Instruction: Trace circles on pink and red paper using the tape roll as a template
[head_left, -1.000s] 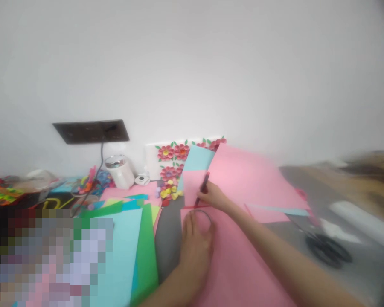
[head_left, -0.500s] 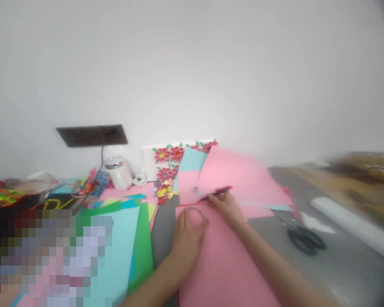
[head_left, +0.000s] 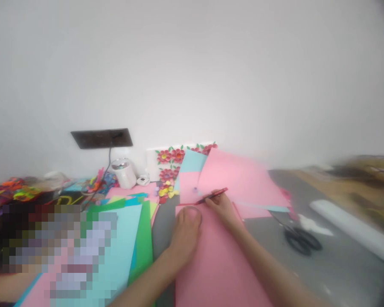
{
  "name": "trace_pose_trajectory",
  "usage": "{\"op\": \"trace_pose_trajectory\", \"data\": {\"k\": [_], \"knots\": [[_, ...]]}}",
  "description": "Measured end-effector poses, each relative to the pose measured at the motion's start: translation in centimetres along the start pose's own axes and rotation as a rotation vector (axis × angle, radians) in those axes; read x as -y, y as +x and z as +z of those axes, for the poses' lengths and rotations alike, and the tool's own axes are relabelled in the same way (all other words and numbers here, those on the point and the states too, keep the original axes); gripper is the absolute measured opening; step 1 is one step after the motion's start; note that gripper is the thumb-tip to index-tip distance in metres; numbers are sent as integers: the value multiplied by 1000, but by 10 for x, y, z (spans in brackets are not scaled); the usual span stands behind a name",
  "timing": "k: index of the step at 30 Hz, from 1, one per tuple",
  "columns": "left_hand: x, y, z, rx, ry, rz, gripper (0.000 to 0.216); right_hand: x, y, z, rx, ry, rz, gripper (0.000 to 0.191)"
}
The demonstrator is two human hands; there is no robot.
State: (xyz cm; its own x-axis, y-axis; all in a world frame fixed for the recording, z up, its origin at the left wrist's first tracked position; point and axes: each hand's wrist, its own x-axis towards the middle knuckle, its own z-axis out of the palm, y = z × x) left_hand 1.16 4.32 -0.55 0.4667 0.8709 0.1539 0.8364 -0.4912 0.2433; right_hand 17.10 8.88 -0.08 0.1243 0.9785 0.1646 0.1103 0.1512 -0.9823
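Observation:
My left hand (head_left: 184, 233) lies flat on a pink paper sheet (head_left: 217, 264), fingers pressing a thin ring (head_left: 192, 209) against it near the sheet's far corner. My right hand (head_left: 222, 207) grips a red pen (head_left: 212, 195), its tip at the ring's right edge. The pen lies nearly level, pointing left.
More pink and pale blue sheets (head_left: 240, 177) lean behind. Green and light blue sheets (head_left: 131, 238) are stacked on the left. Black scissors (head_left: 301, 241) lie on the grey table at right. A white jar (head_left: 124, 172), a flower-decorated card (head_left: 169, 164) and craft clutter stand by the wall.
The pen has gone from upright at the ring's far side to nearly level at its right side. My right hand shifted right. My left hand stayed on the ring.

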Motion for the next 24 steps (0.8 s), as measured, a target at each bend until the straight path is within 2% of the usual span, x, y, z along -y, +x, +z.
{"op": "trace_pose_trajectory", "data": {"k": [7,14,21,24], "knots": [[-5,4,-16,75,-18,-3,35,-8,2,1,28,22,-15,20],[-9,10,-35,172,-24,-34,23,-13,1,-1,24,20,-8,19],[-14,17,-46,217,-23,-30,21,-21,-20,-16,-69,8,32,25],[-16,19,-50,231,-24,-51,20,-22,-33,-20,-94,-15,39,22]]}}
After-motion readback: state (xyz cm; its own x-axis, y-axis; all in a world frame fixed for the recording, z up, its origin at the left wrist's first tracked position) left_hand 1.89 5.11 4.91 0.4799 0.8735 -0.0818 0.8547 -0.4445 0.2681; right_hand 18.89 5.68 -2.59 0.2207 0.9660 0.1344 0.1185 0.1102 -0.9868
